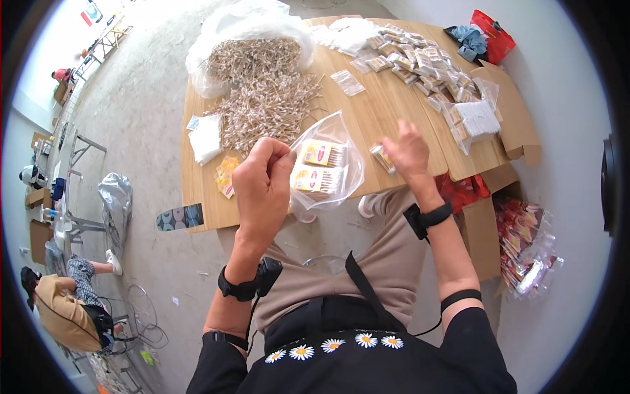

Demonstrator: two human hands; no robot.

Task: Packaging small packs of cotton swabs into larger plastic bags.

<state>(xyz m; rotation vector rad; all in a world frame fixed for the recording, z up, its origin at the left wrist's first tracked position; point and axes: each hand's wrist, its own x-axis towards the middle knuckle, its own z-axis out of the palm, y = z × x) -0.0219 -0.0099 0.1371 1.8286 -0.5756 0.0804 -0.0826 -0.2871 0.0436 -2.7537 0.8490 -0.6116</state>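
We pinch the crinkly clear bag (328, 167) open with our left hand (262, 187) at the wooden tabletop's (374, 111) near edge, two flat yellow packets inside; our right hand (408, 152) grips a small packet (381, 158) just beside it; thin pale sticks (266, 92) heap by the far-left corner.

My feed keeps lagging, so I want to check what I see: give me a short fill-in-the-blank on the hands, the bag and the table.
1. The left hand holds open a clear plastic ____ with small packets inside.
2. The right hand grips one small ____ above the wooden table.
3. The loose pile of cotton swabs spills from a big white bag on the table's ____ side.

Missing words: bag; packet; left
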